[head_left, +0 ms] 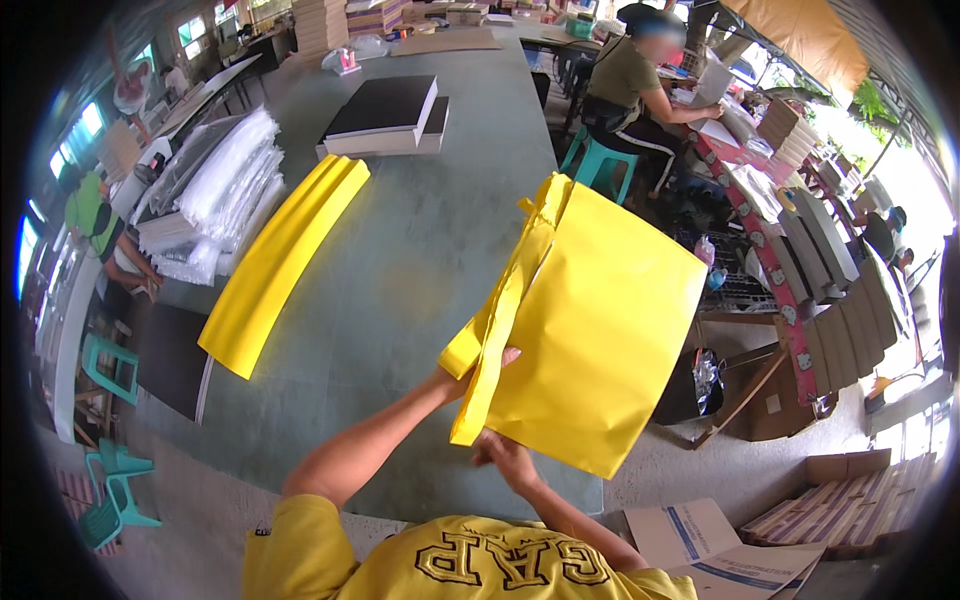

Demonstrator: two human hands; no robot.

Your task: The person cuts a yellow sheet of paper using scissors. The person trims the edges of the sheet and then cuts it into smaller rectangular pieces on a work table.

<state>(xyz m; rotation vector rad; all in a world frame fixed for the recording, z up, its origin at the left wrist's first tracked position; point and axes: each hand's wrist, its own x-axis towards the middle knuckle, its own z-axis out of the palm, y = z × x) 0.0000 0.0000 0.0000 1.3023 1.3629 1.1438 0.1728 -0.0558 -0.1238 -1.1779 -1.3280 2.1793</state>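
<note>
A large yellow folded sheet (595, 320), with a doubled strip along its left side, is held up at a tilt over the near right part of the table. My left hand (462, 383) grips that strip from the left; its thumb shows at the fold and its other fingers are hidden. At the strip's lower end, my right hand (507, 462) has its fingers curled against the bottom edge, partly covered by the sheet. A stack of long yellow folded pieces (285, 265) lies on the table to the left.
The grey-green table (400, 230) bears black-covered stacks (385, 108) at the back and clear plastic-wrapped bundles (225, 190) at left. A black board (172, 360) lies at the left edge. A seated person (630, 90) works beyond the right edge. Cardboard boxes (690, 545) stand at lower right.
</note>
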